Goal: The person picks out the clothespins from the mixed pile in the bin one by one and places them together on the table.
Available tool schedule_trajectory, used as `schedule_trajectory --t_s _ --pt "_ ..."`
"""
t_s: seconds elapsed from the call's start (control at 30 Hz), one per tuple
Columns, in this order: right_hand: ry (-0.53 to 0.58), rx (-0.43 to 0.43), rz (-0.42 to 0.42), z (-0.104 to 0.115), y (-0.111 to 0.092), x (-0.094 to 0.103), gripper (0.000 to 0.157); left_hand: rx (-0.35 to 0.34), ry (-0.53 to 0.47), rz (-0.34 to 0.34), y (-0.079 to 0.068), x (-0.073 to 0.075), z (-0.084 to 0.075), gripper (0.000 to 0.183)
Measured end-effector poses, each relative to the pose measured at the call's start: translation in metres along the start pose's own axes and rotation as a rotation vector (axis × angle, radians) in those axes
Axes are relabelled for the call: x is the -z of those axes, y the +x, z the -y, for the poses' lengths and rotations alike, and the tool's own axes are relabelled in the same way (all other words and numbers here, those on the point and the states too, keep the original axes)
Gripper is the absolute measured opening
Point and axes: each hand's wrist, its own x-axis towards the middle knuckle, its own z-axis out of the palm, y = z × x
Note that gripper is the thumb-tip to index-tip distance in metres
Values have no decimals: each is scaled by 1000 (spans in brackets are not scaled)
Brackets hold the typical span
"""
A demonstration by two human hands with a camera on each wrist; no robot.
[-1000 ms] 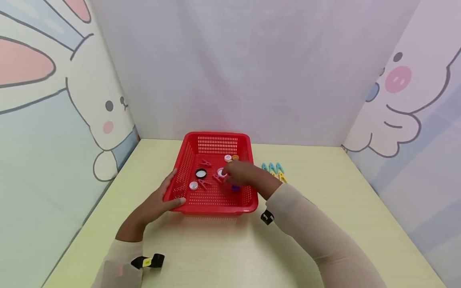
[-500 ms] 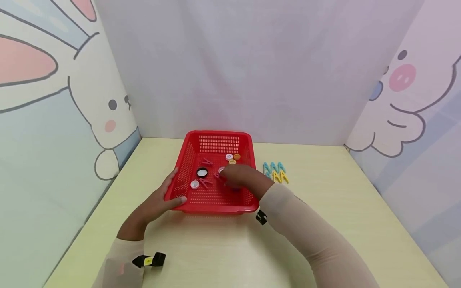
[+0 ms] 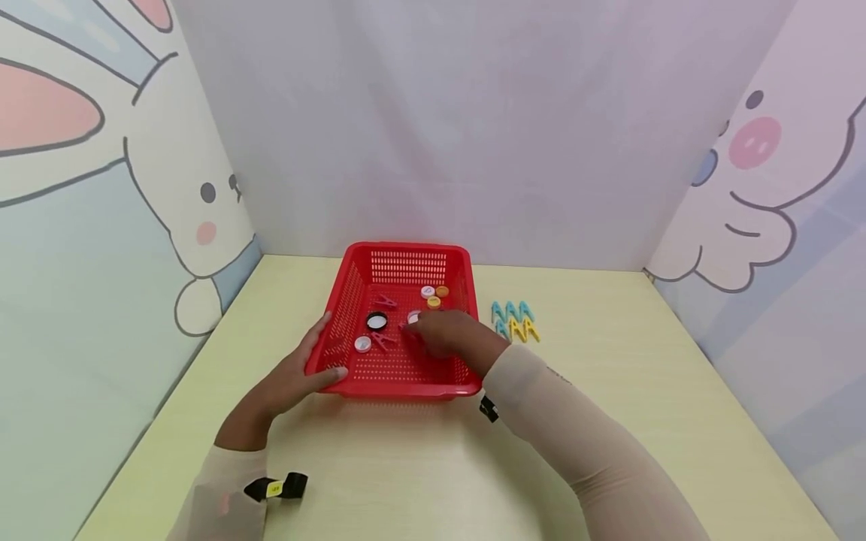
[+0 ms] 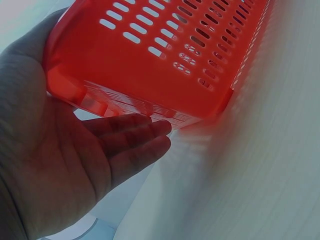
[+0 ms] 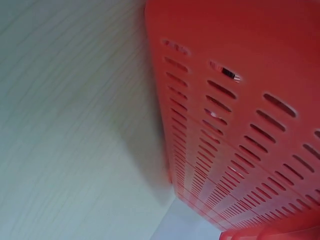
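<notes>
A red plastic basket (image 3: pixel 406 391) stands on the table. At its front left corner my left hand (image 3: pixel 287 385) holds it, thumb over the rim and fingers along the outer wall, as the left wrist view also shows. My right hand (image 3: pixel 446 332) reaches down inside the basket, fingertips at a pink clothespin (image 3: pixel 404 329) beside a pink-rimmed cap (image 3: pixel 413 317). Its fingers are largely hidden, so I cannot tell whether they pinch it. Other pink clothespins (image 3: pixel 383 341) lie in the basket, with a black-rimmed cap (image 3: pixel 376 321) and a small white cap (image 3: pixel 362 344).
Inside the basket's back right are a white cap (image 3: pixel 428 291), an orange cap (image 3: pixel 442 291) and a yellow cap (image 3: pixel 434 302). Right of the basket lie several blue clothespins (image 3: pixel 511 310) and two yellow clothespins (image 3: pixel 516 330), in rows. Printed cloth walls enclose the table (image 3: pixel 609 330).
My right hand has lowered toward the front in the basket, now covering the purple item and uncovering the yellow cap. My left hand keeps its hold on the corner.
</notes>
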Motion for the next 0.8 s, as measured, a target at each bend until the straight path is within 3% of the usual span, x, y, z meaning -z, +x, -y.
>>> schedule_trajectory --t_s 0.07,0.2,0.5,0.63,0.8 --pt "36 -25 9 1 1 0 108 2 1 0 0 0 1 120" --pt "3 5 5 0 4 -3 104 -5 -4 6 0 1 1 120" --pt "-190 290 -127 -7 12 -14 53 -17 -2 3 0 1 3 120" --pt "-239 343 -164 -6 12 -16 37 -18 -2 0 1 1 4 120" --pt "-249 340 -194 -3 9 -17 26 -16 2 0 1 1 3 120"
